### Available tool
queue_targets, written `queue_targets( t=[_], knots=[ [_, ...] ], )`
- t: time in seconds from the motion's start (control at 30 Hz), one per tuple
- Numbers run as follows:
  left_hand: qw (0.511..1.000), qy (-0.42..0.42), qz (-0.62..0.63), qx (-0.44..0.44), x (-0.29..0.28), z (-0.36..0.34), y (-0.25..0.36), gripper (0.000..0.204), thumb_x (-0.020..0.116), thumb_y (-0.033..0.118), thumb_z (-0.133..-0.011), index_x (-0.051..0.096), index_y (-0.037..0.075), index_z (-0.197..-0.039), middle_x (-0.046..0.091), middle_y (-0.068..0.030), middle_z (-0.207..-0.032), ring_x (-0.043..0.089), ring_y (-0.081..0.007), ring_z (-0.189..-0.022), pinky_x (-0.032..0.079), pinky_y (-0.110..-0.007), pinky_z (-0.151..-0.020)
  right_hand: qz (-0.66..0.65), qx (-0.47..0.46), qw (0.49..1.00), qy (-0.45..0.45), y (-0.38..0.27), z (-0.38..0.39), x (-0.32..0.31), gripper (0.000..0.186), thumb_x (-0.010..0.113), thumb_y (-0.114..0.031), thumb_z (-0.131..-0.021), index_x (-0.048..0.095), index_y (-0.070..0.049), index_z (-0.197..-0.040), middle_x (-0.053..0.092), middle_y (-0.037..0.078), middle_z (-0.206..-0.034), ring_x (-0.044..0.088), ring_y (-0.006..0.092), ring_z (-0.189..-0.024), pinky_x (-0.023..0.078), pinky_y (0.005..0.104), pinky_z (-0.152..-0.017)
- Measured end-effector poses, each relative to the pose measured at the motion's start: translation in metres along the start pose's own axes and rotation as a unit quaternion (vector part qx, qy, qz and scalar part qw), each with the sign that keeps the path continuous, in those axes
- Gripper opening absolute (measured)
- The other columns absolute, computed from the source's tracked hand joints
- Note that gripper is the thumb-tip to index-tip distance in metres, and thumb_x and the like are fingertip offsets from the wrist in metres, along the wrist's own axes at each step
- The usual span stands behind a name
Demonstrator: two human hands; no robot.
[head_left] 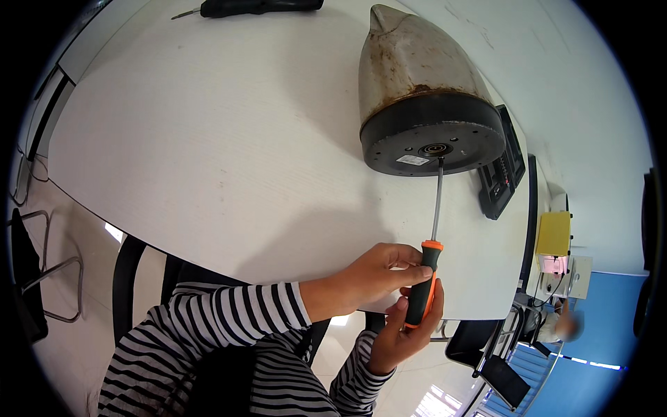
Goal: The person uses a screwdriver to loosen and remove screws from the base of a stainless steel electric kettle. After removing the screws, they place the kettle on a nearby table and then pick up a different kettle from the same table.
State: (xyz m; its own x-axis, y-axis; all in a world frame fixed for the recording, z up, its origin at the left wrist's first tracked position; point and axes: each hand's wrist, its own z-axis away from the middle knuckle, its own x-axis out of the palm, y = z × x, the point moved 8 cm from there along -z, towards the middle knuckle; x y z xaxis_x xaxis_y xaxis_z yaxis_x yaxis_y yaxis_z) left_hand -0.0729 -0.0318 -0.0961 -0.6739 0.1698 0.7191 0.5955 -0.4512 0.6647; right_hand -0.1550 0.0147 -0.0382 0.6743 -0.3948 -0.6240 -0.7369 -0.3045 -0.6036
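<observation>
A stained metal electric kettle (425, 59) lies on its side, its round black base (434, 135) turned toward me. Both my hands are on a screwdriver (421, 292) with a black and orange handle. Its long shaft reaches up to the base, the tip meeting it just below the central ring connector. My left hand (379, 274) pinches the front of the handle between thumb and fingers. Around the rear of the handle, my right hand (411, 332) has its fingers closed. What the tip sits in is too small to make out.
On the white table (208, 153), a black power screwdriver (260, 7) with a bit lies at the far edge. A black tool case (504, 170) is right of the kettle, by the wall. Chairs (476, 347) stand beyond the table, and a person (556, 325) sits at the far right.
</observation>
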Motion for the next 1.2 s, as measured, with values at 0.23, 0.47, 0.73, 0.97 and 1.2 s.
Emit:
queue_targets(
  t=[0.23, 0.47, 0.73, 0.97, 1.2],
  knots=[
    [0.999, 0.023, -0.03, -0.001, -0.002, 0.001, 0.001, 0.034, 0.056, 0.025, -0.084, 0.053, -0.002, -0.104, 0.057, -0.0084, -0.09, 0.053, -0.0143, -0.087, 0.041, -0.026, -0.079, -0.312, 0.263, 0.908, -0.094, 0.02, 0.008, 0.018, 0.05, 0.025, -0.04, -0.093, 0.041, 0.005, -0.109, 0.054, 0.012, -0.064, 0.039, 0.0095, -0.039, 0.03, 0.019, -0.036],
    [1.0, 0.015, -0.011, 0.005, -0.002, 0.001, -0.001, 0.03, 0.054, 0.024, -0.086, 0.055, -0.002, -0.102, 0.057, -0.0086, -0.094, 0.051, -0.0138, -0.094, 0.039, -0.027, -0.084, -0.122, 0.081, 0.988, -0.039, 0.001, -0.004, 0.003, 0.04, 0.046, -0.023, -0.088, 0.042, 0.005, -0.116, 0.056, 0.014, -0.078, 0.049, 0.0153, -0.051, 0.036, 0.0224, -0.044],
    [1.0, 0.002, -0.011, 0.006, 0.001, 0.002, 0.005, 0.033, 0.048, 0.024, -0.088, 0.052, -0.002, -0.107, 0.057, -0.0072, -0.096, 0.051, -0.013, -0.096, 0.039, -0.026, -0.085, 0.097, -0.059, 0.993, -0.007, -0.02, -0.011, 0.002, 0.037, 0.057, -0.009, -0.08, 0.047, 0.003, -0.114, 0.058, 0.015, -0.093, 0.058, 0.023, -0.073, 0.045, 0.0296, -0.06],
    [0.999, -0.029, 0.001, 0.025, 0.007, 0.001, 0.007, 0.034, 0.047, 0.027, -0.089, 0.052, -0.002, -0.107, 0.056, -0.0063, -0.095, 0.051, -0.0108, -0.093, 0.04, -0.026, -0.082, -0.013, 0.064, 0.996, -0.059, 0.001, -0.011, 0.004, 0.04, 0.053, -0.02, -0.085, 0.044, 0.005, -0.115, 0.059, 0.013, -0.087, 0.058, 0.0159, -0.067, 0.046, 0.0254, -0.055],
    [0.999, 0.043, 0.011, 0.015, -0.002, 0.004, 0.007, 0.031, 0.055, 0.028, -0.085, 0.053, -0.001, -0.098, 0.053, -0.0025, -0.082, 0.05, -0.0067, -0.075, 0.042, -0.022, -0.065, -0.243, 0.195, 0.945, -0.095, 0.008, -0.006, 0.016, 0.04, 0.046, -0.026, -0.089, 0.043, 0.003, -0.117, 0.055, 0.009, -0.078, 0.043, 0.006, -0.046, 0.032, 0.018, -0.041]
  ],
)
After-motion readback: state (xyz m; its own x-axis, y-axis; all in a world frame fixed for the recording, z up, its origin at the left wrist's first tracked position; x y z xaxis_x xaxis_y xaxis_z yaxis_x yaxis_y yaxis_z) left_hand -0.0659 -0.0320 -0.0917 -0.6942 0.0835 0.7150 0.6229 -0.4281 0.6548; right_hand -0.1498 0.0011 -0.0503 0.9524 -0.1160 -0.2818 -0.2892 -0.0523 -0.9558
